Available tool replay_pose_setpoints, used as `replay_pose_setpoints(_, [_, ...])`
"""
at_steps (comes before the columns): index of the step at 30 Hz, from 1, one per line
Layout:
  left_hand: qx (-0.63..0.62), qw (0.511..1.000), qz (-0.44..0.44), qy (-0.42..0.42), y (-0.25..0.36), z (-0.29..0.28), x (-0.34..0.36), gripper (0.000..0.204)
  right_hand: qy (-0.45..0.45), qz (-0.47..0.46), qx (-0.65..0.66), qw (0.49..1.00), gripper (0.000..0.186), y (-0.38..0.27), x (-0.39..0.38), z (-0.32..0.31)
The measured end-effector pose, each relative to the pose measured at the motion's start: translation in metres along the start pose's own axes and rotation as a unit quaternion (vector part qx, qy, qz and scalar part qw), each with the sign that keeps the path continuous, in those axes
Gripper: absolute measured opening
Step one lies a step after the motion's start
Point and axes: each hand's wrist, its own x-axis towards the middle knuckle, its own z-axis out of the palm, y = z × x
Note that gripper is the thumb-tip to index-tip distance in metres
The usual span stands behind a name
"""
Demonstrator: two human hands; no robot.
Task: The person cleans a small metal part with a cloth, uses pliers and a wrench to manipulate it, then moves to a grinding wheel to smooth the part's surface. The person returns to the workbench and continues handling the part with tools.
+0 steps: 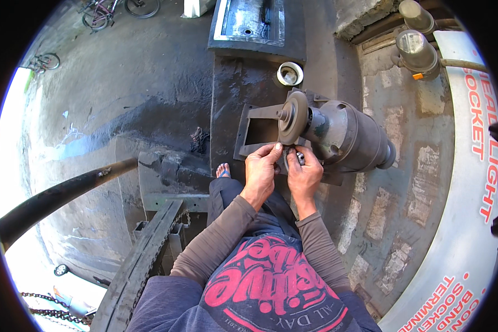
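Observation:
A bench grinder with a round motor body and a disc wheel sits on a metal stand in front of me. My left hand is pinched at the lower edge of the wheel, thumb tip against or very near it; what its fingers hold is hidden. Close beside it, my right hand has its fingers closed round a small shiny metal part, just below the wheel and left of the motor body. Both forearms come up from the lower edge.
A metal trough and white pot lie beyond the grinder. A black pipe and steel beam with chain are on the left. Two cylindrical housings and a lettered white board are on the right. Bicycles stand far back.

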Motion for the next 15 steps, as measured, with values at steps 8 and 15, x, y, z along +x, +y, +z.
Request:
replay_pose_setpoints(8, [-0.001, 1.0, 0.011, -0.002, 0.005, -0.012, 0.005, 0.024, -0.029, 0.039, 0.029, 0.998, 0.014, -0.013, 0.003, 0.005])
replay_pose_setpoints(15, [0.098, 0.992, 0.074, -0.004, 0.012, -0.019, 0.004, 0.026, -0.073, 0.002, -0.003, 0.997, 0.016, -0.013, 0.005, -0.002])
